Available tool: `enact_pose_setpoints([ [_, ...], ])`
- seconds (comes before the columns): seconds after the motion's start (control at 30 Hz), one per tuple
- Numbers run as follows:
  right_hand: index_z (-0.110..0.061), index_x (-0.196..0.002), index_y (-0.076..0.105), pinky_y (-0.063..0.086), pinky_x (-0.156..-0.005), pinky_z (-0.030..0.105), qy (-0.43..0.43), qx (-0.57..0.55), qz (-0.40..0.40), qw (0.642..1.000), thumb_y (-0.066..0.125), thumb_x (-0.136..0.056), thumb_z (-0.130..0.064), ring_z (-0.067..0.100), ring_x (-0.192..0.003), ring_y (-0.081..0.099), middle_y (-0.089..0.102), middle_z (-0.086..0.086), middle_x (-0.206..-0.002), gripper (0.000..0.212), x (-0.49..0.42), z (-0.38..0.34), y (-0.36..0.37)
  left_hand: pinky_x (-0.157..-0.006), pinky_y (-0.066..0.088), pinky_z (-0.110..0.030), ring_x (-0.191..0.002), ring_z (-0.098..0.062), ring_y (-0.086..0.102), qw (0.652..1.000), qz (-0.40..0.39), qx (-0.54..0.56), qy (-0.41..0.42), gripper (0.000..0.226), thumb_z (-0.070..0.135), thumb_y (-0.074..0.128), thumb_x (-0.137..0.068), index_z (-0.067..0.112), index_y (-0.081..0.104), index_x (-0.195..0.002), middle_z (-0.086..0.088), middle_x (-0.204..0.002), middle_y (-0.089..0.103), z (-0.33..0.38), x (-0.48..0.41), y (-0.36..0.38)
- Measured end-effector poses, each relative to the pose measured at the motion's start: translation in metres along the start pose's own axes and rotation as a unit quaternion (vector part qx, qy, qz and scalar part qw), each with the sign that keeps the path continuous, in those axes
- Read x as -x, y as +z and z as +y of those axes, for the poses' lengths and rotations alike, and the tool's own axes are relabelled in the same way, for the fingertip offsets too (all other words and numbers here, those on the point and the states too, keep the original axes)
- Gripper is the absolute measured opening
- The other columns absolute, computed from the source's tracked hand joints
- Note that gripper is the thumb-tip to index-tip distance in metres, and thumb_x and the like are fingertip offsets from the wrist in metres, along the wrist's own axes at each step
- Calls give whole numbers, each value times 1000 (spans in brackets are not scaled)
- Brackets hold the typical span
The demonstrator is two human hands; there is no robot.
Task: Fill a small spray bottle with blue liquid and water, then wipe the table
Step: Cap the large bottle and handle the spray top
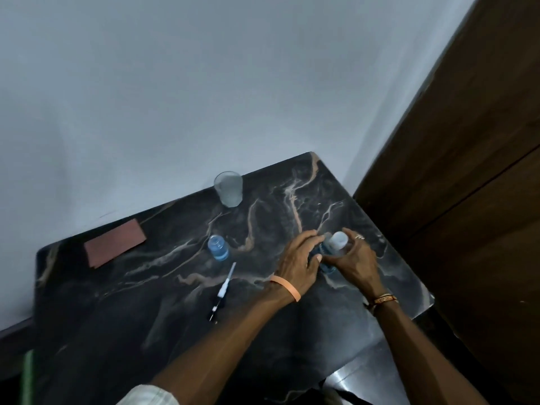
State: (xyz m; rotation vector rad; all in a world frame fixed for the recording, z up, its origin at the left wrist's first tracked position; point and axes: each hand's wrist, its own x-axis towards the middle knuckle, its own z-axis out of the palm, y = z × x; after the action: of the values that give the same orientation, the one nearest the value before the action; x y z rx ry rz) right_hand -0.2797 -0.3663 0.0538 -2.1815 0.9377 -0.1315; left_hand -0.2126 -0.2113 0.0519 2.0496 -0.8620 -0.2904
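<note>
Left hand [302, 258] and right hand [355, 257] clamp a capped bottle [339, 241] of blue liquid [328, 268].

Grey wall [175, 83], brown wooden panel [482, 171], perhaps a door

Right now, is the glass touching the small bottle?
Apart. The head view shows bare table between the glass and the small bottle.

no legible text, labels or numbers — none
</note>
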Motion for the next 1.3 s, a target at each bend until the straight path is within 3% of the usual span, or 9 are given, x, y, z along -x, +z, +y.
enact_pose_setpoints([
  [0.1, -12, -144, 45, 41, -109, 43, -11, -21, 75, 997, 93, -58, -44, 25, -132, 47, 50, 10, -144, 104, 17, -1, 1, -105, 35, -17, -124, -5, 46, 997, 53, 35, -32, 34, 13, 62, -89, 18, 63, -123, 2, -131, 54, -19, 33, -15],
  [0.23, -20, -129, 55, 40, -102, 38, -122, 1, 227, 966, 76, -79, -50, 21, -122, 48, 54, 3, -128, 62, 75, 3, 18, -99, 41, -17, -112, -1, 54, 979, 171, 35, -107, 27, 11, 71, -83, 17, 70, -110, 3, -117, 63, -61, 95, -42],
  [0.3, -20, -120, 62, 48, -93, 41, -172, -11, 135, 976, 71, -84, -41, 18, -107, 57, 60, 0, -115, 42, 105, -3, 43, -98, 46, -30, -109, -10, 57, 962, 212, 8, -173, 28, 12, 73, -82, 20, 70, -108, 6, -114, 64, -85, 129, -56],
  [0.4, -20, -120, 67, 55, -84, 38, -138, -31, -115, 983, 74, -87, -23, 11, -90, 65, 68, -2, -108, 34, 130, -22, 88, -102, 42, -34, -113, -16, 54, 936, 218, -56, -270, 33, 20, 76, -80, 21, 68, -112, 4, -117, 62, -117, 166, -76],
  [0.57, -14, -143, 48, 45, -103, 36, -127, -6, -309, 942, 60, -96, -16, 16, -114, 59, 55, 3, -139, 48, 134, -52, 154, -102, 38, -31, -115, -22, 49, 920, 105, -112, -360, 60, 43, 78, -73, 19, 61, -125, -3, -122, 55, -145, 178, -89],
  [0.7, -8, -147, 40, 25, -114, 21, -162, 21, -325, 931, 50, -97, -2, 19, -136, 41, 45, 8, -147, 52, 127, -77, 183, -99, 41, -33, -112, -21, 52, 923, 54, -113, -365, 63, 49, 75, -73, 21, 58, -127, -3, -118, 59, -150, 163, -81],
  [0.8, -5, -146, 42, 29, -116, 27, -156, 14, -317, 935, 42, -92, 8, 20, -135, 44, 49, 11, -145, 55, 123, -86, 192, -97, 45, -34, -110, -20, 55, 925, 49, -118, -359, 52, 45, 73, -76, 25, 59, -122, -1, -117, 60, -151, 148, -73],
  [1.0, -9, -145, 45, 31, -107, 16, -163, 25, -312, 936, 40, -99, 1, 18, -132, 47, 52, 9, -142, 48, 121, -79, 186, -86, 48, -31, -96, -17, 60, 922, 127, -44, -362, 20, 23, 70, -82, 20, 64, -101, 1, -99, 65, -149, 140, -61],
  [1.3, -12, -143, 48, 41, -109, 34, -220, 1, -252, 942, 48, -95, 2, 18, -127, 51, 56, 7, -136, 49, 123, -83, 164, -84, 54, -25, -88, 0, 63, 922, 199, 73, -324, 24, 15, 77, -76, 23, 69, -98, 13, -92, 68, -122, 141, -82],
])
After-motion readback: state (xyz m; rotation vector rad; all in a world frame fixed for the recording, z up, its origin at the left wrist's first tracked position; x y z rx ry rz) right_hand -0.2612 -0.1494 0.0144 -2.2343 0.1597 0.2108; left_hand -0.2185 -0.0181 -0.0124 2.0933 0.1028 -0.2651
